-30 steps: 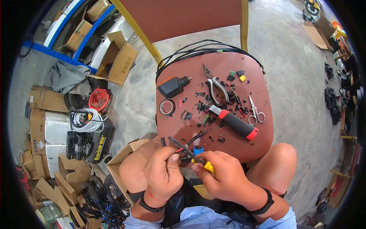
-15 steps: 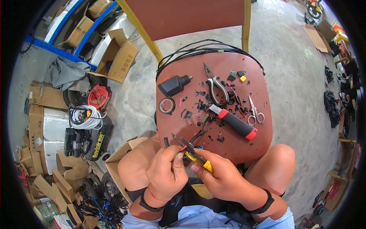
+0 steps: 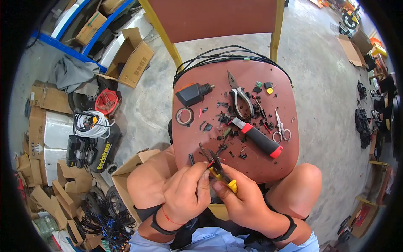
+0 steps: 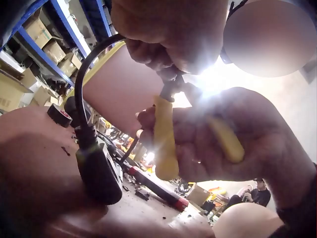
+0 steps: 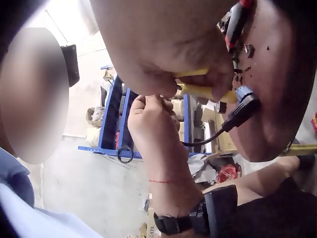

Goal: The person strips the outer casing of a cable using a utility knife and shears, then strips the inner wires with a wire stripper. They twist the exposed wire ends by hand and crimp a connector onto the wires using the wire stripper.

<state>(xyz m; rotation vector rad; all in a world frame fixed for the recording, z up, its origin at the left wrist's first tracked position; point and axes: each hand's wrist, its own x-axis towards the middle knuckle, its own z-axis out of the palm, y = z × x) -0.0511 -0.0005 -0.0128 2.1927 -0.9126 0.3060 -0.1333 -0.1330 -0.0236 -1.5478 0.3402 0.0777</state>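
Observation:
My left hand (image 3: pixel 187 191) pinches a cable end with a bit of red wire (image 3: pixel 210 164) showing at the fingertips. My right hand (image 3: pixel 245 195) grips a yellow-handled cutting or stripping tool (image 3: pixel 231 185), its dark jaws pointing up and left, right beside the red wire. Fingers hide the exact contact. In the left wrist view, a black cable (image 4: pixel 79 82) loops from my left hand (image 4: pixel 168 29) down to a black connector (image 4: pixel 99 173). That connector (image 5: pixel 242 111) shows a blue end in the right wrist view, below the yellow handle (image 5: pixel 208 91).
On the red chair seat (image 3: pixel 277 164) lie pliers (image 3: pixel 243 103), a red-black knife (image 3: pixel 262 140), scissors (image 3: pixel 281 130), a tape roll (image 3: pixel 184 116), a black bottle (image 3: pixel 193 94) and black scraps. Coiled black cable (image 3: pixel 226 56) runs along the back edge. Cardboard boxes (image 3: pixel 136 63) stand left.
Both hands have shifted slightly right in the head view, staying close together. The tool's jaws now point more steeply up than before. Both hands keep their holds.

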